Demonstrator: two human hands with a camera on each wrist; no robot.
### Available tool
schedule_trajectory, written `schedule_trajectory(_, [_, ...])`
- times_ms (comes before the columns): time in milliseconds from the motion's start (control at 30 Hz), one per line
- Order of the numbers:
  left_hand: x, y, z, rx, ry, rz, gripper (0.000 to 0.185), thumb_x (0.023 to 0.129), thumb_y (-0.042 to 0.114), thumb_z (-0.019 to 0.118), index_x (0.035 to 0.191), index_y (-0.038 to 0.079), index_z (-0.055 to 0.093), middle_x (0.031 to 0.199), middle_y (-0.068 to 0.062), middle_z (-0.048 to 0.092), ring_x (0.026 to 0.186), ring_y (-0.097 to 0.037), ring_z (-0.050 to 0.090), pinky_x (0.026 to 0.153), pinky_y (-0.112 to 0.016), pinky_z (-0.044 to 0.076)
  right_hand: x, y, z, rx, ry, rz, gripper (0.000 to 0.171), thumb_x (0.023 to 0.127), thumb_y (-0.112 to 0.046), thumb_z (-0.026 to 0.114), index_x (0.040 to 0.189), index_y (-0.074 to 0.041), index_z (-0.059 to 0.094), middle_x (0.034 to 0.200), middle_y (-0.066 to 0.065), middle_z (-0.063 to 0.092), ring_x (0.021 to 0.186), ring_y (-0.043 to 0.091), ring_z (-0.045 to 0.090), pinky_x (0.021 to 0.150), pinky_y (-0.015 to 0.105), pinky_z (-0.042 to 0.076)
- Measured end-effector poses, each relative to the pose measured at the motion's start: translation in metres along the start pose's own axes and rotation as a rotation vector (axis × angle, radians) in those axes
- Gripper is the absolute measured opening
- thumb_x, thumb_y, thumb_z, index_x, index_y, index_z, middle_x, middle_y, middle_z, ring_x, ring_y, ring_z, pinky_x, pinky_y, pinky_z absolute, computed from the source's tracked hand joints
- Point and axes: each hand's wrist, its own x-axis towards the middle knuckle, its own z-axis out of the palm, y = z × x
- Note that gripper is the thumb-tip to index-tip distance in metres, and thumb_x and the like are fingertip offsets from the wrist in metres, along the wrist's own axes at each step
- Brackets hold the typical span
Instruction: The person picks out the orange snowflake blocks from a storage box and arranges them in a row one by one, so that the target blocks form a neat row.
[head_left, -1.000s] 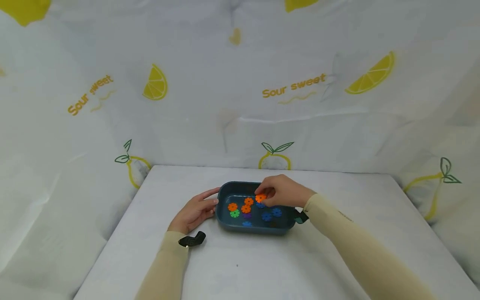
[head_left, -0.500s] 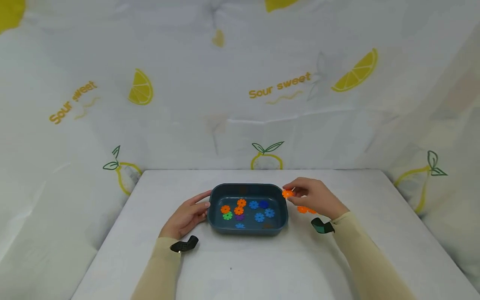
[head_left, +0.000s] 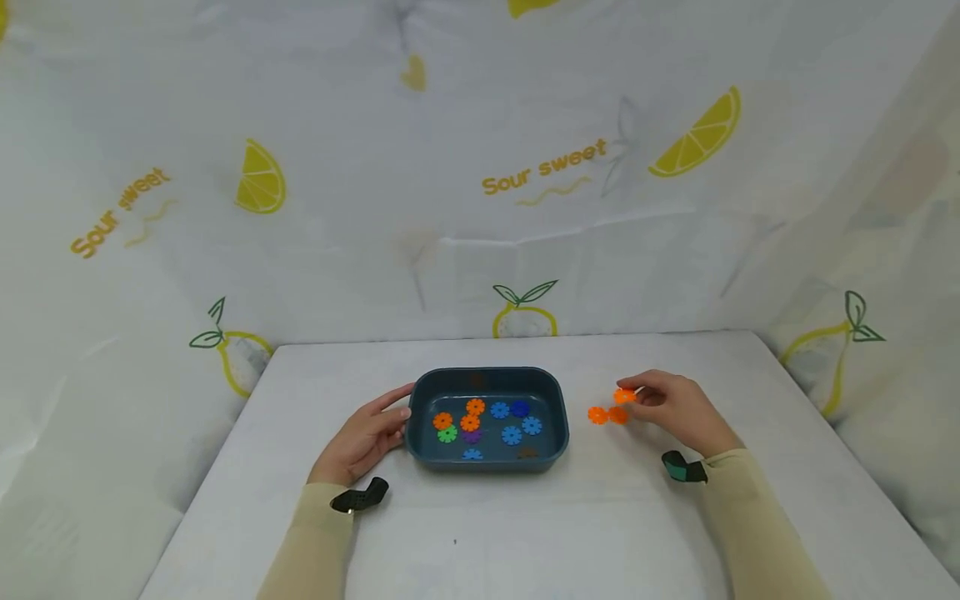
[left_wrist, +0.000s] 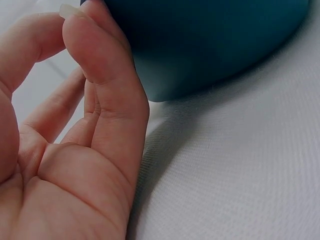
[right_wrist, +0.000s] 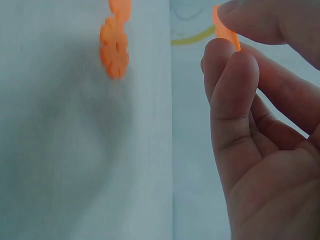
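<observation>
My right hand (head_left: 678,408) pinches an orange notched plastic disc (head_left: 625,396), shaped like a snowflake, between thumb and fingers. It hovers above the table to the right of the tray. Two more orange discs (head_left: 597,415) lie side by side just below; one of them (right_wrist: 115,47) shows clearly in the right wrist view. My left hand (head_left: 363,442) holds the left end of a dark blue-green tray (head_left: 487,464), thumb at the rim. In the left wrist view its curled fingers (left_wrist: 107,70) touch the tray's wall (left_wrist: 210,50). Inside are orange, blue, purple and green discs (head_left: 447,434).
A white cloth covers the table (head_left: 480,533). Behind and beside it hangs a white sheet (head_left: 375,208) printed with lemons. Dark wrist straps (head_left: 360,496) sit on both wrists. The table's back edge lies a short way beyond the tray.
My right hand has lifted an orange disc out of the tray and carried it right, over the two orange discs on the table. The left hand stays at the tray's end.
</observation>
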Motion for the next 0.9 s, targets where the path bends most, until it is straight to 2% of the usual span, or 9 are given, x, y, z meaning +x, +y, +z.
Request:
schedule_trajectory(233, [-0.003, 0.0, 0.0, -0.024, 0.012, -0.008, 0.057, 0.107, 0.012, 0.067, 0.162, 0.019, 0.051, 0.101, 0.0, 0.065, 0.082, -0.012, 0.058, 0.075, -0.022, 0.053, -0.003, 0.013, -0.004, -0.036, -0.014, 0.045, 0.031, 0.098, -0.026, 0.08, 0.128, -0.019, 0.078, 0.125, 0.005, 0.076, 0.105, 0.021, 0.066, 0.083, 0.023, 0.056])
schedule_trajectory(400, [-0.002, 0.002, 0.001, -0.012, -0.015, 0.001, 0.061, 0.108, 0.013, 0.067, 0.165, 0.017, 0.046, 0.101, 0.002, 0.066, 0.08, -0.01, 0.058, 0.075, -0.021, 0.053, -0.005, 0.02, -0.002, -0.06, -0.019, 0.065, 0.033, 0.096, -0.027, 0.082, 0.127, -0.017, 0.078, 0.121, 0.006, 0.076, 0.102, 0.02, 0.065, 0.083, 0.027, 0.056])
schedule_trajectory(533, [-0.002, 0.003, 0.001, -0.014, -0.01, -0.003, 0.061, 0.107, 0.014, 0.068, 0.165, 0.016, 0.046, 0.1, 0.003, 0.067, 0.079, -0.01, 0.059, 0.074, -0.02, 0.054, -0.005, 0.023, 0.0, -0.062, -0.039, 0.086, 0.033, 0.095, -0.029, 0.083, 0.126, -0.017, 0.078, 0.115, 0.005, 0.075, 0.101, 0.02, 0.064, 0.085, 0.032, 0.055])
schedule_trajectory(800, [-0.003, 0.002, 0.001, -0.028, 0.008, -0.018, 0.058, 0.107, 0.013, 0.068, 0.162, 0.019, 0.05, 0.097, 0.001, 0.066, 0.08, -0.011, 0.059, 0.073, -0.021, 0.054, -0.005, 0.026, 0.003, -0.041, -0.061, 0.101, 0.033, 0.095, -0.027, 0.082, 0.126, -0.017, 0.077, 0.113, 0.003, 0.073, 0.101, 0.02, 0.063, 0.083, 0.029, 0.054])
schedule_trajectory(900, [-0.002, 0.002, 0.001, -0.021, -0.005, -0.013, 0.059, 0.108, 0.014, 0.067, 0.164, 0.018, 0.048, 0.098, 0.002, 0.066, 0.081, -0.01, 0.059, 0.074, -0.02, 0.054, -0.005, 0.027, 0.003, -0.033, -0.057, 0.101, 0.032, 0.095, -0.027, 0.083, 0.126, -0.017, 0.077, 0.114, 0.003, 0.073, 0.102, 0.02, 0.063, 0.083, 0.027, 0.054])
